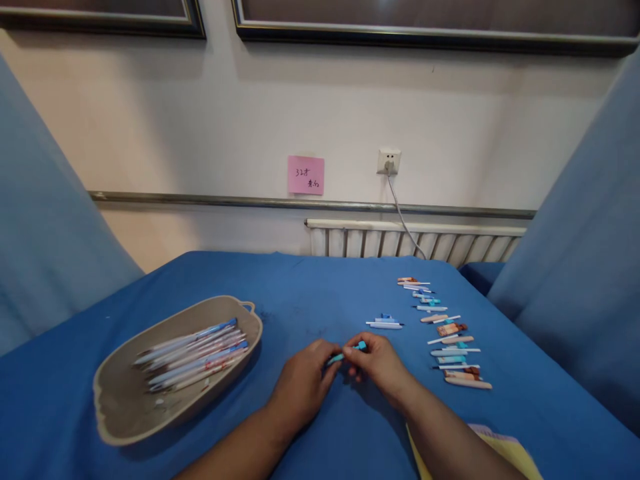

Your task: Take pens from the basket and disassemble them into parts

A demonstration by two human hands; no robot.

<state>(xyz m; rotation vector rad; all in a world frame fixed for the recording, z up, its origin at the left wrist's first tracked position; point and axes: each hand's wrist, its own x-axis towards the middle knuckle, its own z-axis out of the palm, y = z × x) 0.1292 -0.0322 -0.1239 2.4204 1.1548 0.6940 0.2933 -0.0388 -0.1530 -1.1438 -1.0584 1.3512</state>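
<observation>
Over the middle of the blue cloth my two hands meet at a small teal pen part [336,359]. My left hand [303,383] has thumb and forefinger closed around its left end. My right hand [379,365] pinches its other side, where a teal block-like end [360,345] sticks up by the forefinger. The fingers cover the middle, so I cannot tell whether it is one piece or two. Just beyond my right hand lie a pale blue pen barrel [386,326], a thin white refill and a small blue piece.
At left, a beige tray [113,363] holds several pens [195,357]. Along the right side lie groups of pen parts [453,359] in blue and peach. A yellow item [510,453] rests under my right forearm. A radiator [415,237] and plugged-in socket [389,161] are behind the table.
</observation>
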